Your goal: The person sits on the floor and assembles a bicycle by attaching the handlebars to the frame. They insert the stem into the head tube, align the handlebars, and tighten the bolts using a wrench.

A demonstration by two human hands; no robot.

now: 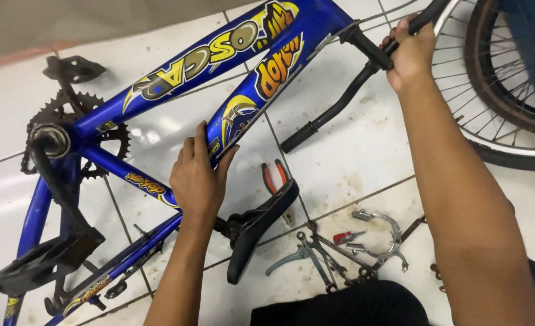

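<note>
Loose parts, nearest: a grey metal brake lever, a curved silver brake caliper and a small red-handled screwdriver lie scattered on the stained white floor tiles.
Saddle: a black, smooth, narrow saddle stands on edge just beside red-handled pliers.
Left hand: the left hand is clamped over the glossy blue bicycle frame, fingers wrapped on a decal-covered tube.
Drivetrain: a black plastic pedal and a toothed dark chainring sit at the frame's left.
Right hand: the right hand, well apart from the left, grips the black handlebar.
Farthest: a spoked wheel with a black tyre.
</note>
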